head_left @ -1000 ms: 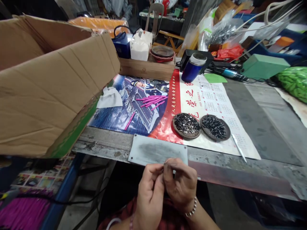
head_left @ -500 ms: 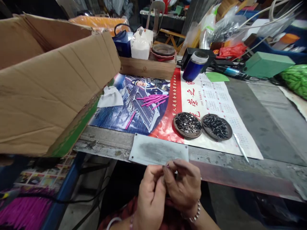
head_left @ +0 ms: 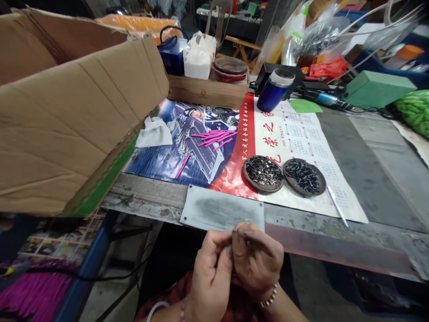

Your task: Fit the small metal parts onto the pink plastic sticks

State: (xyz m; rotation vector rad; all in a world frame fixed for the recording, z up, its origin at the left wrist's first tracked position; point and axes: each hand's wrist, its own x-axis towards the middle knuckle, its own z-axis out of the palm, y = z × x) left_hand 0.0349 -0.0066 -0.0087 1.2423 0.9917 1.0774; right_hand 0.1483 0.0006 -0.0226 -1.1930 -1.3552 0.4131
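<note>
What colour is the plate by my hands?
The plate is pale grey, darkly smudged: head view.

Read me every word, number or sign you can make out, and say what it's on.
"光荣之家": large red characters on the calendar poster; the lowest, beside the bowl, is less clear.
White lettering on the red band: too small to read surely.
Date grids: too small.
Number on the printed ship: too blurred.
Mark on the low brown box: too blurred.

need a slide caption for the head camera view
Left hand and right hand held close together before a pale plate, two round dishes of small parts beyond to the right.
</note>
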